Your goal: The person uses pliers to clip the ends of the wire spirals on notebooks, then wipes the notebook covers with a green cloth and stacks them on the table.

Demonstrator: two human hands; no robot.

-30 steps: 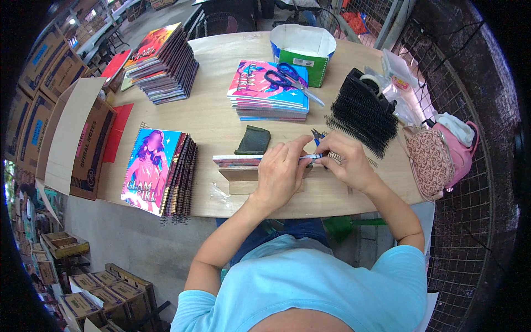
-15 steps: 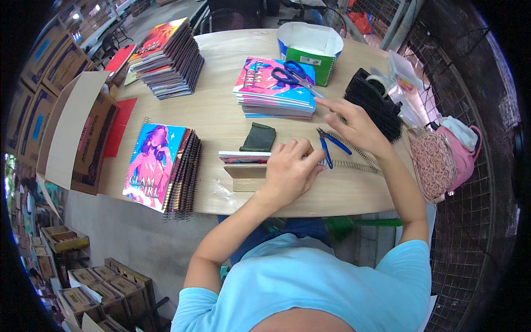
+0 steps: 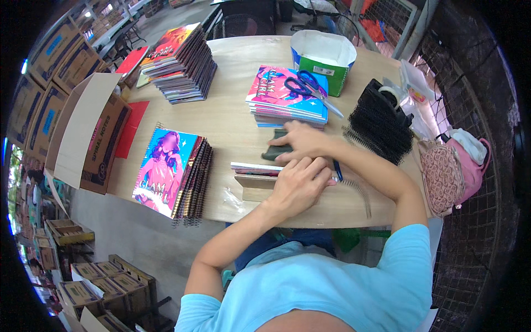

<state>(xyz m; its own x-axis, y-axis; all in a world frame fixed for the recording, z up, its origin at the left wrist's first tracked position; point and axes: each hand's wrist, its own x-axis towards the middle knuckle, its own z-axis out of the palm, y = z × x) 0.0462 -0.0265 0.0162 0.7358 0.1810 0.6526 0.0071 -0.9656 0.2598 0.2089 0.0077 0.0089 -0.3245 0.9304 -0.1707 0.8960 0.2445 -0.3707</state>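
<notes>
Right now, the relation I'm watching is near to far: the dark green block lies just beyond the notebook, farther from the person's body. The notebook appears to stand on edge at the wooden stand, its long axis running left to right, nearly along the table's near edge. I have the left hand closed around the notebook's right end. The right hand is the nearer one to the block, its forearm crossing in from the right; the fingers are on the block, but they blur — I can't tell whether they grip it or only rest there. Nor can I settle the block's long axis, with part of it covered.

Counting up, I get one notebook at the stand, one stand, one block, one pair of blue-handled pliers half hidden by the right forearm, and one pair of scissors. At least one loose wire coil lies right of the left hand. I count three notebook piles — too tightly packed to number each copy.
</notes>
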